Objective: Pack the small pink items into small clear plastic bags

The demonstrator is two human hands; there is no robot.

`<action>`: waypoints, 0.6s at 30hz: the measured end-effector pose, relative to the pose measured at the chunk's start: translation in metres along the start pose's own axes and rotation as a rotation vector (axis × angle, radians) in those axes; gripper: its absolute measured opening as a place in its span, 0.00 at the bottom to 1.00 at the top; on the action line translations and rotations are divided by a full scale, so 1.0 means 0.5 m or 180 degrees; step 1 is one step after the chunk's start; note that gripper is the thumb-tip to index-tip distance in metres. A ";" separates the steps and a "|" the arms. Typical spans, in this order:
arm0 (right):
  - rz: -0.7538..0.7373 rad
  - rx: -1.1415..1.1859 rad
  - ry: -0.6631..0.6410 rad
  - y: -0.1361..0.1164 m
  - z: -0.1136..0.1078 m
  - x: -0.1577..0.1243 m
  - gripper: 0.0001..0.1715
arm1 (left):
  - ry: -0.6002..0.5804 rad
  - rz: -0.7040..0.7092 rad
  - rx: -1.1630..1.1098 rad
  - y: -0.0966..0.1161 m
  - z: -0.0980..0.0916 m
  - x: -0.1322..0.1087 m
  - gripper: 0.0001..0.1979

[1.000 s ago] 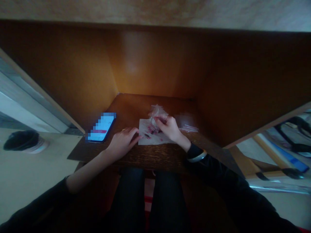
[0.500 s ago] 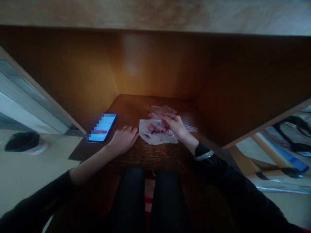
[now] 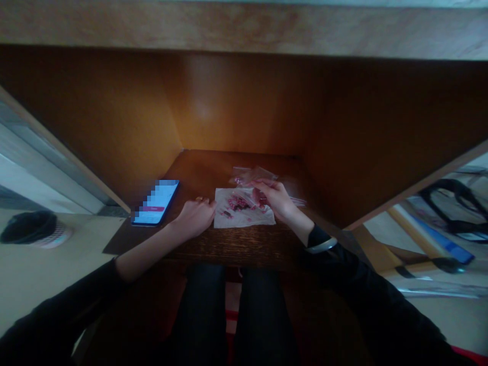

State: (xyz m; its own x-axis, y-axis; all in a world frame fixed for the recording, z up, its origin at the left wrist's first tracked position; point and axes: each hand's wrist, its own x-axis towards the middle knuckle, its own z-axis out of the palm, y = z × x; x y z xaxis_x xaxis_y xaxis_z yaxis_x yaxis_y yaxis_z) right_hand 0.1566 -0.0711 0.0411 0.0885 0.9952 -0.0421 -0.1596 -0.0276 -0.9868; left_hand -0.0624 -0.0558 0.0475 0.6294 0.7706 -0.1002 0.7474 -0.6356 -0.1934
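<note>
A white tissue (image 3: 224,219) lies on the dark wooden shelf, with small pink and dark beads (image 3: 241,204) scattered on it. My left hand (image 3: 195,218) rests at the tissue's left edge, fingers curled, its fingertips close to the corner; whether they pinch it is too small to tell. Over the tissue's right part, my right hand (image 3: 275,197) is closed on a clear plastic bag (image 3: 247,195) that hangs above the beads. Behind the tissue lies another clear bag (image 3: 239,178) with a few pink beads inside.
A lit phone (image 3: 157,202) lies at the shelf's left. More clear bags (image 3: 297,201) are right of my right hand. Wooden panels (image 3: 244,101) enclose the back and sides. A lined waste basket (image 3: 36,229) stands on the floor at left.
The whole view has shifted slightly. My left hand's fingers look more curled together at the tissue's edge, and the tissue lies a little straighter. My right hand keeps its hold.
</note>
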 end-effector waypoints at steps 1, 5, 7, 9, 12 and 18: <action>0.0004 0.0019 -0.0023 -0.001 -0.001 -0.001 0.09 | 0.0003 0.0016 0.0008 0.000 -0.004 -0.002 0.16; 0.0050 0.0031 -0.0047 -0.007 -0.005 -0.006 0.11 | 0.0258 0.0174 -0.0095 0.001 -0.017 -0.013 0.16; 0.0074 -0.0007 -0.0041 -0.008 -0.008 -0.007 0.11 | 0.0332 0.0311 -0.0225 0.001 -0.020 -0.018 0.16; 0.0104 -0.0040 -0.0040 -0.008 -0.011 -0.006 0.11 | 0.0330 0.0419 -0.0373 0.001 -0.021 -0.020 0.15; 0.0180 -0.0063 -0.0029 -0.007 -0.015 -0.002 0.10 | 0.0322 0.0450 -0.0676 -0.004 -0.021 -0.013 0.15; 0.0295 -0.0129 -0.0051 -0.005 -0.016 0.009 0.10 | 0.0580 0.0194 -0.1767 -0.030 -0.025 0.030 0.19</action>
State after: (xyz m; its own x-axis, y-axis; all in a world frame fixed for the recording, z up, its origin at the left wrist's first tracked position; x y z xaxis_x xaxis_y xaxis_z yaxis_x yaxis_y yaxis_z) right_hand 0.1652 -0.0674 0.0423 0.0594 0.9896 -0.1312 -0.1265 -0.1229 -0.9843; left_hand -0.0615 -0.0356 0.0612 0.6645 0.7426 0.0837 0.6773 -0.6458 0.3524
